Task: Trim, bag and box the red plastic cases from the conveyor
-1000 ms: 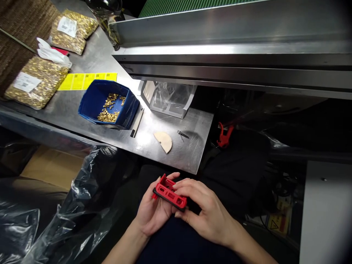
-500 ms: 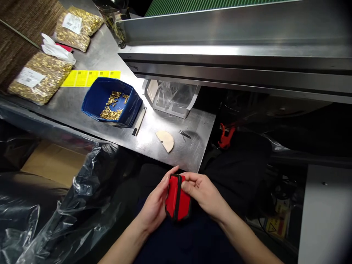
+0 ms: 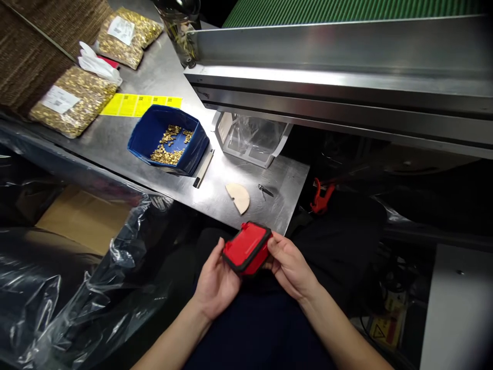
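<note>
A small red case with black edging (image 3: 247,247) is held between both hands above my lap, its broad red face tilted up. My left hand (image 3: 217,282) lies palm up at its lower left, thumb by the near left corner and the other fingers mostly hidden beneath. At the right end, my right hand (image 3: 290,264) grips the case with the thumb on top and fingers below. Just beyond it, on the metal table, are a pale half-round disc (image 3: 239,198) with a small notch and what looks like a nail clipper (image 3: 265,190).
A blue bin (image 3: 196,149) holds small gold-coloured pieces, beside a white-and-black stick (image 3: 204,168). Behind stand a grey plastic tray (image 3: 265,162) and bags of gold pieces (image 3: 77,105). A metal conveyor frame (image 3: 327,56) overhangs the right; a red-orange clamp-like tool (image 3: 321,198) hangs beneath.
The case has been turned from upright to lying slantwise, showing its broad red face. My right hand has shifted to its right end, and my left palm has opened out more. The view has shifted slightly.
</note>
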A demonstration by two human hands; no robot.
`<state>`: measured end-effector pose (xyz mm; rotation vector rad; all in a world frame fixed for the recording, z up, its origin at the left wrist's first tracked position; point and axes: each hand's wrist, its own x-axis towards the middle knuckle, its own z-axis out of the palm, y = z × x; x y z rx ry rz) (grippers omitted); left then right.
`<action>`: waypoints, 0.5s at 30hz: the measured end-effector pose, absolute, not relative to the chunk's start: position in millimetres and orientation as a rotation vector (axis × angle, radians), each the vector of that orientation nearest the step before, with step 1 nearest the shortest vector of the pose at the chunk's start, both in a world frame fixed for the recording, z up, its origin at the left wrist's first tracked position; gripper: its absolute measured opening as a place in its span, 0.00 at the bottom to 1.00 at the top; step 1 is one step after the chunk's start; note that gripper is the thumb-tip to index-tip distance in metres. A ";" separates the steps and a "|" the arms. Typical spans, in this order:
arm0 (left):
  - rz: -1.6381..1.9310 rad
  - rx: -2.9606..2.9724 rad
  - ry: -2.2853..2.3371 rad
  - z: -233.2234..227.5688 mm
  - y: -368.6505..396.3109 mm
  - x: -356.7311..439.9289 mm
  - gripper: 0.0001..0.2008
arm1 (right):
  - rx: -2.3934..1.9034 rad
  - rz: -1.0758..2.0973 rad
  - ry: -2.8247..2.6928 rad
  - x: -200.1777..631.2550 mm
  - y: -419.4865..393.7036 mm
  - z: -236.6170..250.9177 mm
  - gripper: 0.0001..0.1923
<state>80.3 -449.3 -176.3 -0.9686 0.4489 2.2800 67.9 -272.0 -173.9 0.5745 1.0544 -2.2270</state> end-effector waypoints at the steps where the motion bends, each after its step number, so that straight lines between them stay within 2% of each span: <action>1: 2.360 -0.913 0.404 -176.9 -451.7 78.0 0.23 | 0.517 -2.269 1.086 68.2 -272.9 -172.9 0.20; 8: 2.586 -0.628 0.289 -180.5 -451.4 76.0 0.25 | 0.255 -2.353 1.309 73.4 -298.1 -176.0 0.27; 13: 2.669 -0.667 0.344 -181.2 -453.3 67.2 0.39 | 0.014 -2.103 1.487 75.6 -305.0 -167.9 0.34; 15: 2.689 -0.703 0.373 -181.1 -462.5 59.8 0.43 | -0.168 -1.901 1.639 74.8 -301.5 -159.8 0.32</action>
